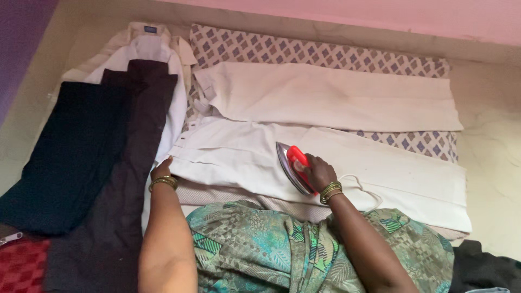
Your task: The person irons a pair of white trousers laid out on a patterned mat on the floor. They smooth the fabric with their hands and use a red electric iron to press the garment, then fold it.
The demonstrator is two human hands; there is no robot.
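White trousers [380, 168] lie spread flat on a patterned cloth [304, 51], one leg near me and the other [336, 97] farther back. My right hand [319, 172] grips the red handle of an electric iron [293, 165], whose metal soleplate rests tilted on the near trouser leg. My left hand [161, 169] presses down on the waistband end of the trousers, fingers partly hidden under the fabric edge. Both wrists wear gold bangles.
Dark folded trousers [81, 157] and a white shirt [146, 46] lie stacked to the left. The iron's white cord [364, 187] loops by my right wrist. A red checked cloth [21, 266] sits bottom left, a dark garment [483, 268] bottom right.
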